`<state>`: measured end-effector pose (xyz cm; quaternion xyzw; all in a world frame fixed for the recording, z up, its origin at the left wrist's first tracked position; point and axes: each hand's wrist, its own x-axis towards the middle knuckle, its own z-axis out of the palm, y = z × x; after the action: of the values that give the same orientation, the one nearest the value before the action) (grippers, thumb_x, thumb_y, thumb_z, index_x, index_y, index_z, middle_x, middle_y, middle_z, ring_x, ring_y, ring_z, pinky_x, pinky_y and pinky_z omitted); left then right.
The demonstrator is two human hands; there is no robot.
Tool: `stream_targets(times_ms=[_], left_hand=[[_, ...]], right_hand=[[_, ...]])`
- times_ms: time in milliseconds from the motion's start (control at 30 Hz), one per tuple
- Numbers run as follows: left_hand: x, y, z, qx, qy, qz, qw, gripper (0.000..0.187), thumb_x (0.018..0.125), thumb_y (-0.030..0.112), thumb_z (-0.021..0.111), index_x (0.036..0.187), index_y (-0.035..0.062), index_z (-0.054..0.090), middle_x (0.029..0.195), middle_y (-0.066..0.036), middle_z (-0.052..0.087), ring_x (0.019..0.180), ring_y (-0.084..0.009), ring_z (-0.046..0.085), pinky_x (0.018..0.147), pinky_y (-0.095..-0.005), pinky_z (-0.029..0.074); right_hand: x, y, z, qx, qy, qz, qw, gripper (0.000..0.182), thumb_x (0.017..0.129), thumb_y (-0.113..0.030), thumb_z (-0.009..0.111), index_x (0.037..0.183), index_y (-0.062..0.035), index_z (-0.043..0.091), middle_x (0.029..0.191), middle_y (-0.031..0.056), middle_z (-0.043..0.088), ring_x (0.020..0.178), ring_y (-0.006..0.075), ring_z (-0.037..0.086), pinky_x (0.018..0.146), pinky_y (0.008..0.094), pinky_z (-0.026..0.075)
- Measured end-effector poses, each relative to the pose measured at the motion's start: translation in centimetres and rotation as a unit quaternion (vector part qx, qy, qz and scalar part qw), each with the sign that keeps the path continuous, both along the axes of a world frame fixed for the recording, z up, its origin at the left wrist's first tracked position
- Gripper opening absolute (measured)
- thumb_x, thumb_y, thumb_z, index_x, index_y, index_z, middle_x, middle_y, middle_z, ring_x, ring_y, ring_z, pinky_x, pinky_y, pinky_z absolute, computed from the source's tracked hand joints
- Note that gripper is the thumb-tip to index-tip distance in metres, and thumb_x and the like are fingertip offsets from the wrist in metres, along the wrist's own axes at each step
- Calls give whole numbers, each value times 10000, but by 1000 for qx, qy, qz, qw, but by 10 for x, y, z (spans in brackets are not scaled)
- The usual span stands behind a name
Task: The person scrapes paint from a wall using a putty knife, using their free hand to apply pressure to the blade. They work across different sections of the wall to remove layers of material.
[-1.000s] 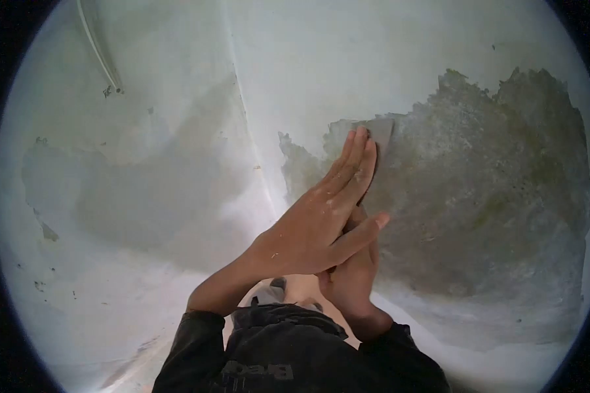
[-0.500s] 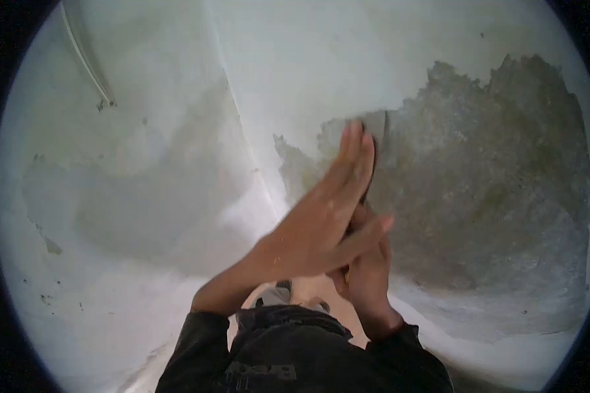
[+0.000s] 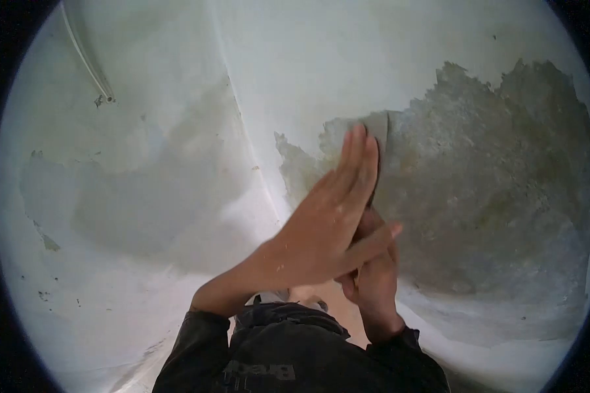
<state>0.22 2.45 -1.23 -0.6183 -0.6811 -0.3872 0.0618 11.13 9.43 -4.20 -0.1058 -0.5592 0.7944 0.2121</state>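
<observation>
A putty knife with a wide grey blade [image 3: 381,134] is against the wall, at the upper left part of a bare grey patch [image 3: 485,177]. My right hand [image 3: 378,281] is closed around its handle, most of which is hidden behind my other hand. My left hand [image 3: 328,216] lies across the tool with its fingers stretched out along the blade and its thumb reaching over toward my right hand. White coating [image 3: 321,65] with a ragged edge borders the grey patch.
A wall corner [image 3: 242,124] runs down left of my hands. The left wall [image 3: 157,203] has a greyish stain, and a thin cable [image 3: 85,56] comes out of it higher up. My feet and the floor [image 3: 324,295] show below my hands.
Both hands and the putty knife have shifted slightly right and down in view, and the wall patch has shifted right too. The grip looks the same.
</observation>
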Motion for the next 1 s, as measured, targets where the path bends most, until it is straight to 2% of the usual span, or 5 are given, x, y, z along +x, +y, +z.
stream_targets(times_ms=[400, 467, 800, 933, 1000], left_hand=[[-4, -1, -21, 8, -46, 39, 998, 889, 927, 336, 581, 1450, -182, 83, 1480, -447, 112, 1415, -521, 161, 1076, -500, 360], [-8, -4, -15, -3, -72, 54, 996, 904, 941, 355, 566, 1525, -23, -11, 1559, -329, 28, 1439, -451, 136, 1135, -479, 285], [-27, -7, -23, -22, -82, 37, 996, 887, 945, 338, 550, 1528, -11, -20, 1575, -298, 16, 1464, -411, 51, 1162, -478, 215], [-25, -10, -27, -7, -45, 42, 998, 878, 943, 383, 548, 1493, -106, 68, 1535, -376, 50, 1451, -457, 56, 1093, -470, 350], [-25, -12, -30, -17, -84, 12, 996, 877, 938, 371, 552, 1503, -85, 61, 1537, -372, 45, 1454, -452, 52, 1100, -469, 341]], right_hand=[[-14, 4, -20, -49, -26, 27, 998, 359, 1015, -261, 392, 1194, 7, 550, 825, 35, 608, 482, 69, 488, 365, 205, 325], [-22, -4, -18, -81, 2, 21, 996, 357, 1024, -265, 388, 1197, -1, 553, 792, 19, 590, 477, 57, 477, 361, 204, 316], [-33, -3, -14, -62, -39, 16, 997, 274, 1030, -248, 387, 1034, -34, 559, 695, -12, 515, 410, 43, 374, 343, 202, 260], [-31, -6, -23, -79, -5, 34, 996, 276, 1028, -244, 390, 1056, -31, 563, 697, -12, 520, 414, 40, 378, 343, 203, 264], [-28, -8, -21, 128, -25, -40, 991, 288, 1027, -258, 394, 1080, -31, 563, 693, -14, 521, 419, 38, 384, 342, 206, 267]])
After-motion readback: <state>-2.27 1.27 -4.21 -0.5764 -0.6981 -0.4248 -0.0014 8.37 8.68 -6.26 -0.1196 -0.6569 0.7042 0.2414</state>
